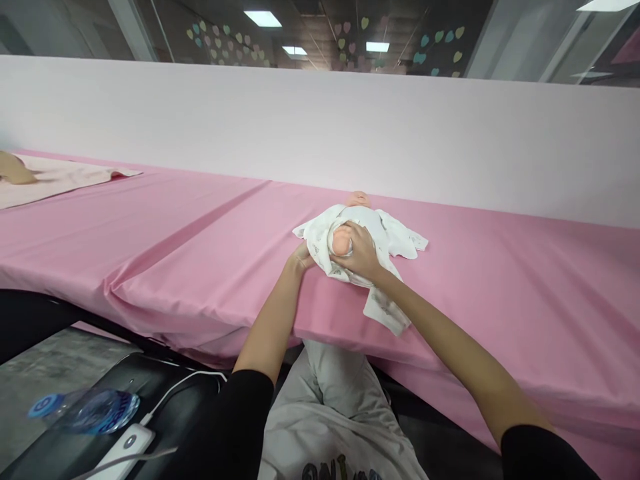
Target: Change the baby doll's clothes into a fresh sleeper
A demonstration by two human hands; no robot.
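Note:
A baby doll lies on its back on a pink-covered table (225, 253), its head (359, 199) toward the wall and its feet toward me. White printed baby clothes (400, 235) are spread around its body, with a sleeve out to the right and a trouser leg (387, 310) hanging toward the table's front edge. One bare doll foot (343, 241) pokes out of the bunched fabric. My right hand (361, 253) is closed around that foot and the cloth beside it. My left hand (303, 255) grips the garment's left edge from below, its fingertips hidden by the fabric.
A light pink cloth (65, 177) with part of another doll (16, 169) lies at the far left. Behind the table runs a white wall (320, 127). At lower left, a black chair seat holds a water bottle (87, 410) and a white cabled device (125, 450).

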